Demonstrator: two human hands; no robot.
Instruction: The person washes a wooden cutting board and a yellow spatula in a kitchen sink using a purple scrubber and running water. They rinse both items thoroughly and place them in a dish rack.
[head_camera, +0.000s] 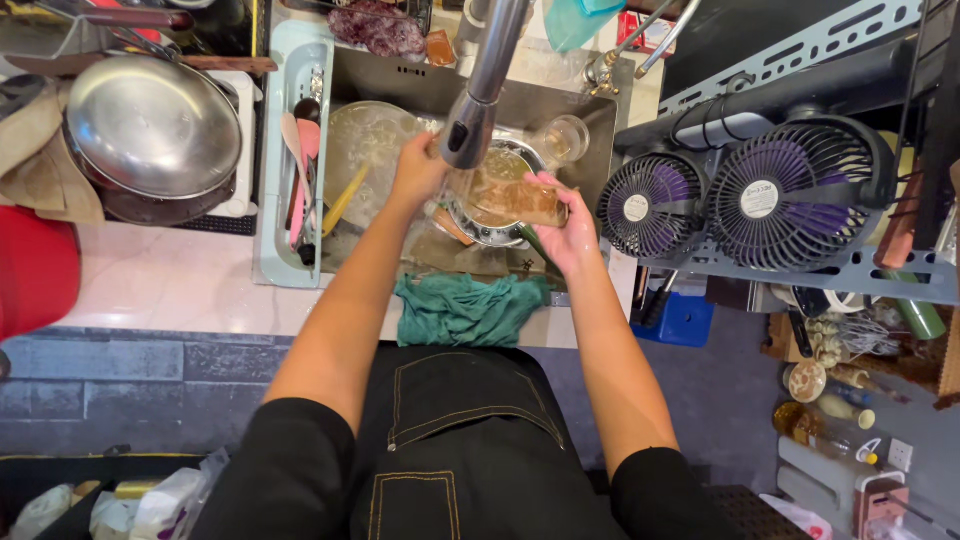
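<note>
The fingers of the right hand are wrapping around the end of a clear, straight-sided drinking glass, curled against its wall and pressing on it, while the fingers of the left hand are closing at the opposite end of the same glass, just beside the grey metal spray head of the tap; whether they are pinching the rim or reaching inside it cannot be told from here. The glass is lying roughly on its side between the two hands, over the steel sink, directly above a round steel pot standing in the basin. It looks wet and so probably slippery, stiff but breakable, and fairly light; a steady hold around the wall, with the other hand bracing the open end, seems the safer way to take it. Both forearms are stretching forward from the body and converging over the basin, the left wrist lifted toward the tap, the right wrist bending inward. A crumpled teal cloth is lying on the front edge of the sink, just below the hands. To the left, a pale green utensil tray is sitting beside the basin, with a large upturned steel bowl further out on the pale counter. To the right, two small purple-bladed fans are standing on a rack.
</note>
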